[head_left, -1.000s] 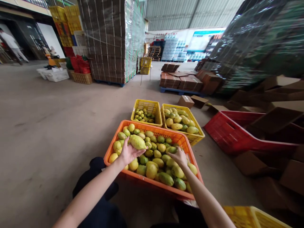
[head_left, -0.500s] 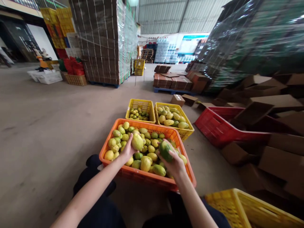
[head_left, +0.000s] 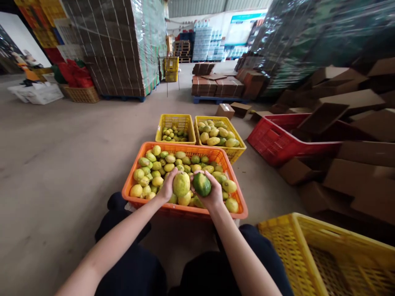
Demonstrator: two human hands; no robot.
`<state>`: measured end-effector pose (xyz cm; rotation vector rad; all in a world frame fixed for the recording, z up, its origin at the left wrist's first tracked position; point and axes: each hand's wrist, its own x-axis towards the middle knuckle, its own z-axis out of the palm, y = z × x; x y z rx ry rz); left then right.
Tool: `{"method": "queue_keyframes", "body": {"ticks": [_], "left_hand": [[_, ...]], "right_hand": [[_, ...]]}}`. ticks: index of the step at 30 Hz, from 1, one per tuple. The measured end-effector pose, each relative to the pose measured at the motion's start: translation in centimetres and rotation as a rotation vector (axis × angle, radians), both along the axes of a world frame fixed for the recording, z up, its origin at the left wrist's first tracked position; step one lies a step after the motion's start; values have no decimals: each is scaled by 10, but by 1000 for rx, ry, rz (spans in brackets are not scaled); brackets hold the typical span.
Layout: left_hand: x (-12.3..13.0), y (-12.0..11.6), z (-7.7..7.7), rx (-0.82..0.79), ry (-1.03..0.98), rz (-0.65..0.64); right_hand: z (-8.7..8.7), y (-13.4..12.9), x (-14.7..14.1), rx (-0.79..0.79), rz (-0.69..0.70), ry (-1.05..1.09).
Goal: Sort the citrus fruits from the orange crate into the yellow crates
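Note:
My left hand [head_left: 168,187] is closed round a yellow-green papaya [head_left: 181,183]. In my right hand [head_left: 213,193] is a dark green papaya [head_left: 202,184] with a yellow patch. The two fruits are held side by side, close together, above the near half of an orange crate [head_left: 132,174]. Many yellow and green papayas [head_left: 169,167] fill the bottom of that crate, and my hands hide some of them.
Behind the orange crate stand two yellow crates, a left one [head_left: 159,130] and a right one [head_left: 240,153], both with papayas. A red crate [head_left: 271,142] and cardboard boxes [head_left: 354,176] lie to the right. Another yellow crate [head_left: 277,234] is beside my right leg.
My right hand has moved left with the green papaya, beside the yellow-green one, and turned it so the patch shows. The view has tilted down.

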<state>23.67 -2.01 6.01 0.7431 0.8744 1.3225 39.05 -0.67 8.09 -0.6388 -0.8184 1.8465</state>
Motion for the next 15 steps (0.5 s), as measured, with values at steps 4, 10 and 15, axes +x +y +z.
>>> {"method": "queue_keyframes", "body": {"ticks": [4, 10, 15], "left_hand": [[-1, -5, 13, 155, 84, 5], [-1, -5, 12, -13, -71, -121], [-2, 0, 0, -274, -459, -118]], "right_hand": [[6, -3, 0, 114, 81, -3], [12, -6, 5, 104, 120, 11], [2, 0, 4, 91, -137, -143]]}}
